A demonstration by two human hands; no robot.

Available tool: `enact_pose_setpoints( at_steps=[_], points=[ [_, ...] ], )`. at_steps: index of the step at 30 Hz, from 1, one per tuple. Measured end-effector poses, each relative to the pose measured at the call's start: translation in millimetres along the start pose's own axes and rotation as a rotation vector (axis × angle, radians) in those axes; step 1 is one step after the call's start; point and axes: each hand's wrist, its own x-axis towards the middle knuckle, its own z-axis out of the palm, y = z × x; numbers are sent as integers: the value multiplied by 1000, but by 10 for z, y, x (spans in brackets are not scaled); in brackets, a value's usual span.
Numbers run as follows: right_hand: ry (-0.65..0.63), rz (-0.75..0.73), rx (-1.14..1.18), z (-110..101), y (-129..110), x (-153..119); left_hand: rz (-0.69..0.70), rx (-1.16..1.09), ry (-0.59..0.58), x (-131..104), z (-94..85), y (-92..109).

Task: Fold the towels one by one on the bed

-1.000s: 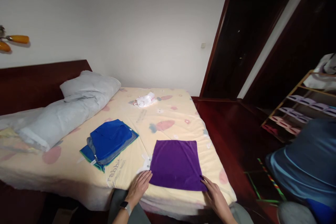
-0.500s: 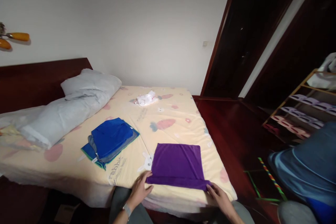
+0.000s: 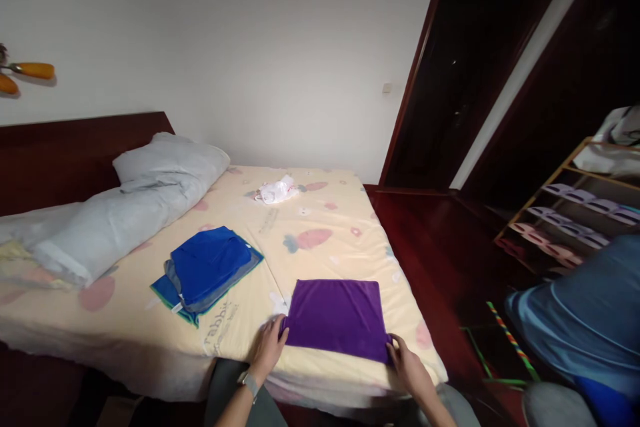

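A purple cloth [image 3: 336, 317] lies flat near the front edge of the bed, its near edge folded over. My left hand [image 3: 270, 347], with a watch on the wrist, pinches the cloth's near left corner. At the near right corner, my right hand [image 3: 406, 361] has the fabric between thumb and fingers. To the left, a loose pile of blue cloths [image 3: 213, 265] with grey and green edges rests on the patterned sheet.
A crumpled white plastic bag [image 3: 277, 190] sits farther back on the bed [image 3: 320, 260]. Grey bedding [image 3: 145, 207] is at the left. At right are a shoe rack [image 3: 575, 213] and blue fabric [image 3: 585, 310] beside the bed.
The near strip of the purple cloth has been turned farther up onto the rest. Both hands have moved slightly up with its corners, and the view has shifted a little.
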Motion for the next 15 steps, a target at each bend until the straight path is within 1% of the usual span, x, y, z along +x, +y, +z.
enact_pose_setpoints(
  at_steps=[2, 3, 4, 6, 7, 9, 10, 12, 15],
  points=[
    [93, -85, -95, -23, -43, -70, 83, 48, 55, -73, -37, -30],
    [133, -155, -129, -37, -74, -100, 134, 60, 51, -104, -59, -45],
    [145, -236, -150, -49, -105, -127, 189, 70, 27, -128, -83, -57],
    [75, -370, -161, -60, -151, -160, 295, 94, -43, -140, -131, -68],
    [23, -406, -158, -55, -159, -166, 329, 104, -74, -128, -152, -67],
    [-43, -406, -151, -29, -135, -155, 350, 104, -109, -73, -184, -52],
    [-50, -386, -144, -10, -108, -139, 343, 91, -113, -37, -196, -40],
    [-31, -356, -103, 31, -37, -93, 311, 35, -97, 38, -213, -14],
    [11, -326, 19, 75, 46, -7, 236, -120, -60, 125, -212, 15]
  ],
)
